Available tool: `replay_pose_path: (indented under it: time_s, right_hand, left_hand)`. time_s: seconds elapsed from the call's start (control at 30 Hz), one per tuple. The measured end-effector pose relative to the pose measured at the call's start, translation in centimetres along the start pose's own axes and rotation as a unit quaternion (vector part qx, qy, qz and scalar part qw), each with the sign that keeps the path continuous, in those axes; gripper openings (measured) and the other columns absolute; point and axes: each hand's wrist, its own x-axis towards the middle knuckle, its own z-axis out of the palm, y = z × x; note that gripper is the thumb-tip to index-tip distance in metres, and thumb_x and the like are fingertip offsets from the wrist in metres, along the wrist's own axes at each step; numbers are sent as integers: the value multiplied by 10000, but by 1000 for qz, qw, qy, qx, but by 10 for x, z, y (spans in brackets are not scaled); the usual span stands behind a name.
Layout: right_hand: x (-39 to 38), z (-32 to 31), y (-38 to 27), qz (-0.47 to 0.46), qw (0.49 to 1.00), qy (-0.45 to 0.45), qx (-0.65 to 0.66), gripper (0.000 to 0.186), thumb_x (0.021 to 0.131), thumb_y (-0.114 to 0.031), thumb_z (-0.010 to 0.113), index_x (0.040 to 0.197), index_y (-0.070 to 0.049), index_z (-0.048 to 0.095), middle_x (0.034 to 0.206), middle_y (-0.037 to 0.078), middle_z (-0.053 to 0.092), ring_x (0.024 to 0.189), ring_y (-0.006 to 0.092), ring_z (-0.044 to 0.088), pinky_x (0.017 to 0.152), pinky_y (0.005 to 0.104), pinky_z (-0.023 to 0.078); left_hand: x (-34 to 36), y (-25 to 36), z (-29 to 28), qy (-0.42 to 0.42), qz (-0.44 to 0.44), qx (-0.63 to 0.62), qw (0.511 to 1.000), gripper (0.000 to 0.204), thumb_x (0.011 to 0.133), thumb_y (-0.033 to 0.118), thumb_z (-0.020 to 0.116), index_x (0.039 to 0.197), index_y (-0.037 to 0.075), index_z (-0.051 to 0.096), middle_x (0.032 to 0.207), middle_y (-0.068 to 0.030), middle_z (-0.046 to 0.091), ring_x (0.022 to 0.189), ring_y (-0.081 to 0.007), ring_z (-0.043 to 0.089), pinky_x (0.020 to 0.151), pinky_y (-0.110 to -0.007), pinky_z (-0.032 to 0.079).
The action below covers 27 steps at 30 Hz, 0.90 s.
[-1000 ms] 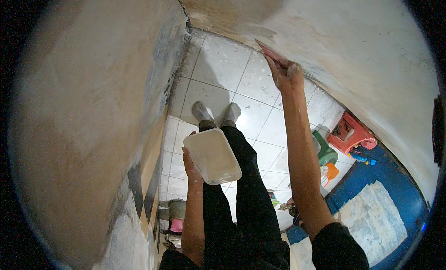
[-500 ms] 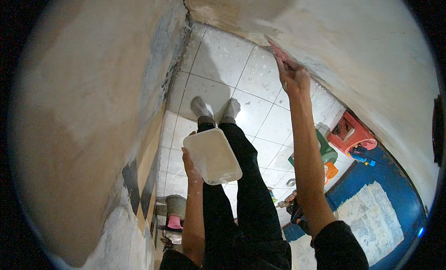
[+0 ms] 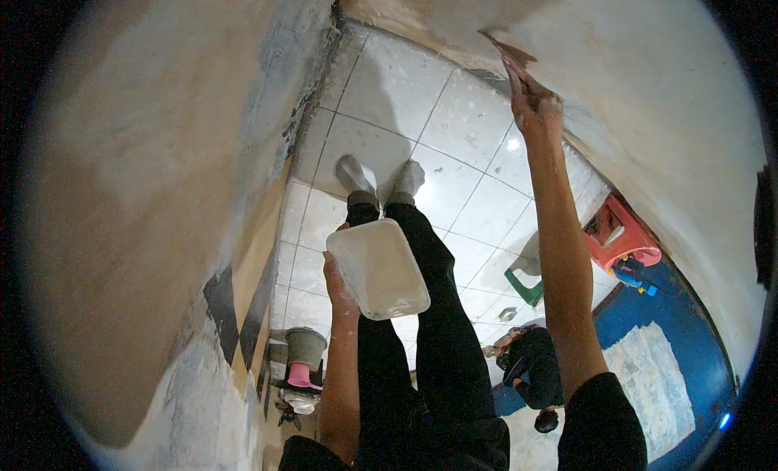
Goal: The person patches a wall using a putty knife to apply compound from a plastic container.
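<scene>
My left hand (image 3: 338, 280) holds a pale, rounded rectangular container (image 3: 377, 268) by its left side, above my legs; what is in it looks creamy white. My right arm stretches up toward the back wall, and my right hand (image 3: 535, 102) grips a thin, flat, reddish-brown tool (image 3: 515, 53), seemingly a scraper. The tool's pointed tip is at or very close to the patchy plastered wall (image 3: 616, 41), just above the skirting; whether it touches cannot be told.
Rough left wall (image 3: 154, 187); tiled floor (image 3: 389, 90) under my socked feet. Red stool (image 3: 624, 248), blue bottle (image 3: 640, 280), green plastic item (image 3: 527, 284) at right. Grey bucket (image 3: 306, 348), pink item (image 3: 300, 374) lower left. A person in dark clothing (image 3: 535, 366) is low behind me, by a blue surface (image 3: 664, 293).
My right hand and tool have moved up and to the right along the wall. The container stays in my left hand, shifted slightly right. More of the other person shows.
</scene>
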Motion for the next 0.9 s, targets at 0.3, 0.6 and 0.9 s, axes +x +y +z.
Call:
replay_pose_path:
  time_s: [0.3,0.6,0.9]
  right_hand:
    - [-33,17,-36,93,898,-1,429,369,919,-74,347,1200,165,344,1245,275,416,1137,321,469,983,332,408]
    - [17,-27,-13,-23,998,-2,64,336,893,23,308,1175,206,320,1232,313,403,1114,390,467,949,403,451]
    - [2,29,-19,263,711,-13,653,371,896,-6,275,1190,220,280,1240,323,399,1126,333,481,966,371,434]
  left_hand:
    - [3,-3,16,-15,7,-69,997,642,874,531,404,1291,45,361,1205,-122,468,1096,-246,476,923,-385,410]
    - [5,3,10,-25,10,-17,1000,665,871,536,405,1316,50,320,1247,-138,442,1134,-274,450,944,-412,395]
    - [6,-2,22,-12,3,-70,997,689,839,563,461,1276,35,386,1195,-102,480,1098,-222,474,921,-374,414]
